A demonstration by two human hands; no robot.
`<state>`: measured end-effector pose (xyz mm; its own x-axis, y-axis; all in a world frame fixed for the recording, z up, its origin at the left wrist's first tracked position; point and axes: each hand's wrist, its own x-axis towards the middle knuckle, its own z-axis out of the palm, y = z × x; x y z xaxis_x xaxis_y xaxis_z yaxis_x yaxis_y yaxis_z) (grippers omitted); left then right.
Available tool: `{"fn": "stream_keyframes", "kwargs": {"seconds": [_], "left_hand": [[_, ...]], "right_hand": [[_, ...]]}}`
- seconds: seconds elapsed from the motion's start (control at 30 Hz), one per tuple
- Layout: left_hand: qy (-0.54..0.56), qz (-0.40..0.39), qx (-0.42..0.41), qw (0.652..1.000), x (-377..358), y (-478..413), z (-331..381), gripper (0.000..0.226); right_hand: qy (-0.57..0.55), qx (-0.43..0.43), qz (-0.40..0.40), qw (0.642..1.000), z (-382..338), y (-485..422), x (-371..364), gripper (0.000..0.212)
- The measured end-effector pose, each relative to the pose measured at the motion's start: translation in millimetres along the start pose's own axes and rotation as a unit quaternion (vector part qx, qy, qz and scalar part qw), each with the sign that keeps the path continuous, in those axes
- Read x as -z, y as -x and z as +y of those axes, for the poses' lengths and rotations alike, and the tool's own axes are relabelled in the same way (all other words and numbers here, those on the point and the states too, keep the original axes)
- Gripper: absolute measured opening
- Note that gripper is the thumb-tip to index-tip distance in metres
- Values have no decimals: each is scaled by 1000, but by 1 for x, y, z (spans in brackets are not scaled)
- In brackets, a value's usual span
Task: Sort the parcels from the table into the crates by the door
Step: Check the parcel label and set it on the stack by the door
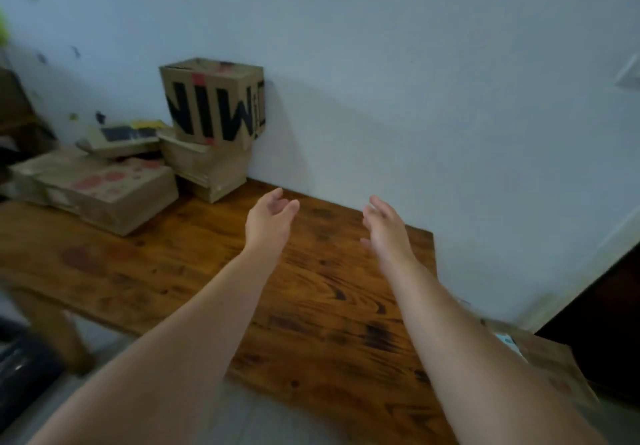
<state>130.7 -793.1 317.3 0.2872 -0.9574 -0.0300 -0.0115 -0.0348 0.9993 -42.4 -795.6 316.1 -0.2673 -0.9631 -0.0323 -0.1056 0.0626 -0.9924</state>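
Reaching over the brown wooden table, left hand and right hand empty, fingers loosely spread. The brown cardboard parcels sit far left; tall black-lettered cardboard box perches on another, likely toppling if bumped.

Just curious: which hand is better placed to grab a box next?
Probably the left hand: open, it is nearer the boxes; the right hand, also open, is farther off.
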Motion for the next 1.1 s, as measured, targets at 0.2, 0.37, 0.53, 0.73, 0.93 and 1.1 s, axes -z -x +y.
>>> {"fn": "stream_keyframes", "kwargs": {"seconds": [0.2, 0.37, 0.53, 0.73, 0.93, 1.1], "left_hand": [[-49, 59, -30, 997, 148, -77, 3, 47], [-76, 82, -21, 994, 258, -136, 1, 42], [-80, 113, -2, 990, 337, -191, -19, 40], [-85, 130, 28, 988, 384, -255, -52, 48], [-128, 128, 56, 982, 406, -317, -72, 53], [-148, 111, 84, 979, 418, -363, -91, 55]], "right_hand": [[-42, -15, -51, 998, -21, -7, -155, 47], [-42, -30, -91, 994, -26, -11, -277, 46], [-34, -73, -122, 989, -16, -14, -371, 48], [-20, -96, -123, 987, 3, -54, -447, 49], [-26, -131, -131, 982, 23, -104, -499, 51], [15, -161, -114, 980, 40, -129, -532, 53]]}}
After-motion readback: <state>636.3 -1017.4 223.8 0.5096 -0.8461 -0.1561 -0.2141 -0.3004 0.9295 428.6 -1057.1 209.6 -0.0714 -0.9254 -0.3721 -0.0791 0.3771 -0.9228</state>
